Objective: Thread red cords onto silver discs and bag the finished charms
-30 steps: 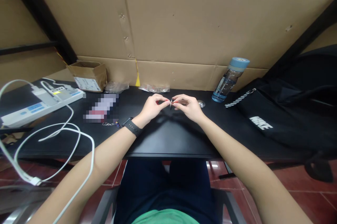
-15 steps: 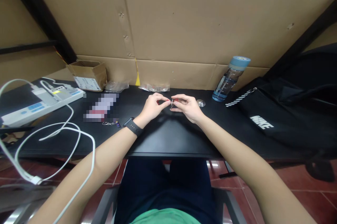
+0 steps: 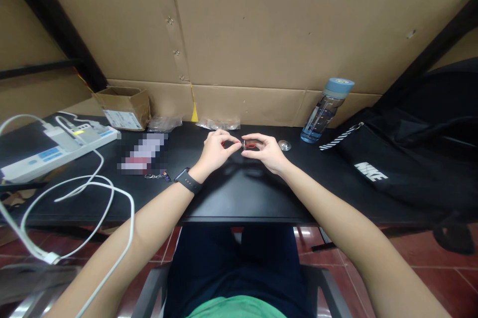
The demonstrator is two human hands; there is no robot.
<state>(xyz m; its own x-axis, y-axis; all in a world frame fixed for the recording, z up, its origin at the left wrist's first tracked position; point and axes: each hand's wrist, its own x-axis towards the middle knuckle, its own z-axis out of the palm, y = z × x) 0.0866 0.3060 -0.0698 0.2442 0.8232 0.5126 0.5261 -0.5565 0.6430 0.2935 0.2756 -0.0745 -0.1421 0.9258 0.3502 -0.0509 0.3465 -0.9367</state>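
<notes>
Over the middle of the black table, my left hand (image 3: 216, 153) and my right hand (image 3: 268, 153) meet fingertip to fingertip. Between the right thumb and fingers stands a small thin disc (image 3: 244, 145), seen edge-on. Red cord (image 3: 253, 146) shows inside the curl of the right hand, and a bit of red also shows by the left fingers. The left thumb and index finger pinch together at the disc's left side; what lies between them is too small to name. Just right of my right hand, a clear round plastic dome (image 3: 285, 145) rests on the table.
A water bottle (image 3: 323, 114) and a black bag (image 3: 392, 159) stand to the right. Leftward are a power strip (image 3: 30, 161) with white cables, a small cardboard box (image 3: 125, 109), a blurred-out flat item (image 3: 144, 154) and a keychain (image 3: 159, 175). Plastic packets (image 3: 218, 124) lie along the cardboard wall.
The right fingers have shifted their hold, and the disc now appears more upright and edge-on. More of the red cord shows inside the right hand. The left hand has barely moved.
</notes>
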